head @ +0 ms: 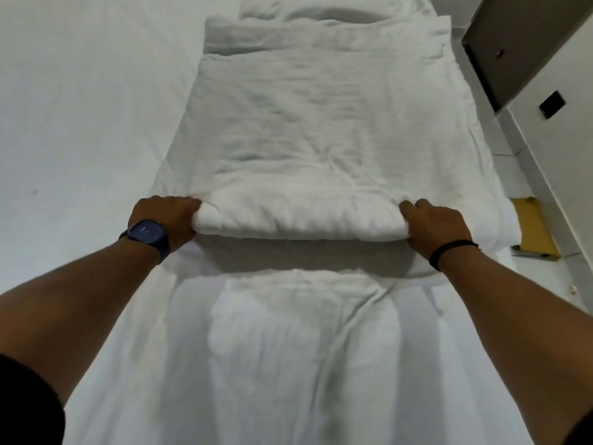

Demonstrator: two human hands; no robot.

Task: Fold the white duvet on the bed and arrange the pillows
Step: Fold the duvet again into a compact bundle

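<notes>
No brand, label or legible writing shows anywhere; the face of the dark watch (147,231) on the left wrist is lit, but its marks are too small to read. One white duvet (308,139) lies lengthwise on the bed (80,107), stretching away from both hands. Its near end is rolled into one thick fold (298,216) that sits between the hands. The left hand (167,220) is clamped on the fold's left end, fingers curled into the cloth. The right hand (436,226) is clamped on the right end, with one black band (449,252) at its wrist. Beyond the hands, at the duvet's far end, two pillows (327,33) appear stacked. Right of the right hand, one yellow object (532,226) lies on the floor.
</notes>
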